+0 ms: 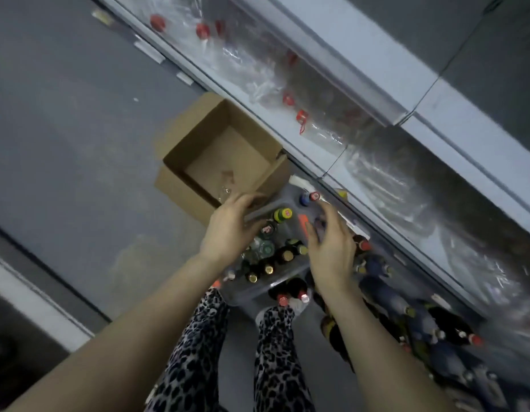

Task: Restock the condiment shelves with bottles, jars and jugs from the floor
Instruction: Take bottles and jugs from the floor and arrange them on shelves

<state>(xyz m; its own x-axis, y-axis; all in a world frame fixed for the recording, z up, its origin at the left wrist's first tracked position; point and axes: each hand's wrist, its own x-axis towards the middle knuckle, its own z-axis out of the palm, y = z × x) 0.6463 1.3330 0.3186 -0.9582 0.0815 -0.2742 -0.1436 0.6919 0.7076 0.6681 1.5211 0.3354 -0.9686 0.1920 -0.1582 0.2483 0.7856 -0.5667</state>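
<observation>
- Both hands are stretched out low over a clear plastic tub (251, 291) that sits on the grey floor (64, 129), hard against the foot of the shelves (361, 69).
- The left hand (231, 230) hangs over the tub's far left corner, just where it meets an open cardboard box (183, 188). Its fingers are loosely bent and I can see nothing in its grasp, though the picture is blurred there.
- The right hand (332, 251) hovers over the tub's right side with fingers spread and relaxed, holding nothing.
- Between the two hands, down in the tub, stand the bottles (268, 269) — dark ones with gold caps packed together nearest the wrists, and a few with green lids beside them.
- A bottle with a yellow-green cap (283, 215) stands further on, just past the left hand's fingertips.
- Beyond the right hand's fingertips, by the tub's far edge, stand a blue-capped bottle (304, 200) and a red-capped bottle (314, 196), side by side.
- To the right of the right forearm more bottles (385, 295) lie and stand on the floor in a row along the base of the shelves.
- On the lowest shelf, well above the hands, sit plastic-wrapped jugs (302, 117) with red caps.
- The cardboard box has its flaps open; only a scrap of something clear shows inside it.
- The person's legs, in leopard-print trousers (198, 337), stand just short of the tub.
</observation>
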